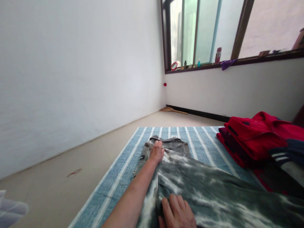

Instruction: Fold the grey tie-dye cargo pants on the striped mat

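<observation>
A dark green and white tie-dyed garment [201, 177], which looks like a pair of trousers, lies over the blue striped sheet [123, 177] and stretches to the right edge of the view. My left hand [157, 152] is closed on the upper end of this cloth, with its arm reaching forward. Nearer to me, my right hand [178, 211] has its fingers curled over the cloth by a fold edge, the thumb partly hidden. Under and beyond my left hand lies a grey garment [177, 145], partly covered by the tie-dyed one.
Folded red and dark clothes [258, 136] are stacked on the right of the sheet. A white wall [83, 79] rises on the left above the tiled floor. A broom [174, 110] lies by the far corner. Bottles and a red-rimmed mirror [174, 66] stand on the windowsill.
</observation>
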A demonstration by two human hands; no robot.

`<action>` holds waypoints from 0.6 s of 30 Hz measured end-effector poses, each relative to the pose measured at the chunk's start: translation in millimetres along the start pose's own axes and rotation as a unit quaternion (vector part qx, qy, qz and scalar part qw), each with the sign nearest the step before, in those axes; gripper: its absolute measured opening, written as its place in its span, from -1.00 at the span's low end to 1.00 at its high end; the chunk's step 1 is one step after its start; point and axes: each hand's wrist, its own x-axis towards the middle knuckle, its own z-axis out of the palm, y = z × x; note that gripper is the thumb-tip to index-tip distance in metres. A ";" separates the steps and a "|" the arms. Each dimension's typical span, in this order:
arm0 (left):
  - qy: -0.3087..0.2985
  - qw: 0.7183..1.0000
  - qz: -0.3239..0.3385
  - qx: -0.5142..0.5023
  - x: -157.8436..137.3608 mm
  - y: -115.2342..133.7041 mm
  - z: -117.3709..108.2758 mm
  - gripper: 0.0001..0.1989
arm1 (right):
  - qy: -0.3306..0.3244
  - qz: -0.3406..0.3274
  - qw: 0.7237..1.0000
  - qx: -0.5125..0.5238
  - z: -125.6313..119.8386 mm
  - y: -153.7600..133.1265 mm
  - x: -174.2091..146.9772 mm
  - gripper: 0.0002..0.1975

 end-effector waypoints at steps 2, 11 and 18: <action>0.011 1.000 0.005 0.020 -4.9 4.7 -1.5 -0.80 | 0.002 -0.002 1.000 0.001 0.8 -0.5 0.6 -0.80; -0.011 0.997 0.042 0.067 -27.5 9.3 -8.5 -0.76 | 0.065 0.052 0.996 0.029 7.1 -11.4 7.3 -0.84; -0.041 0.997 0.041 0.047 -53.8 8.6 0.3 -0.65 | -0.005 0.046 0.998 0.051 -16.1 -8.9 17.7 -0.80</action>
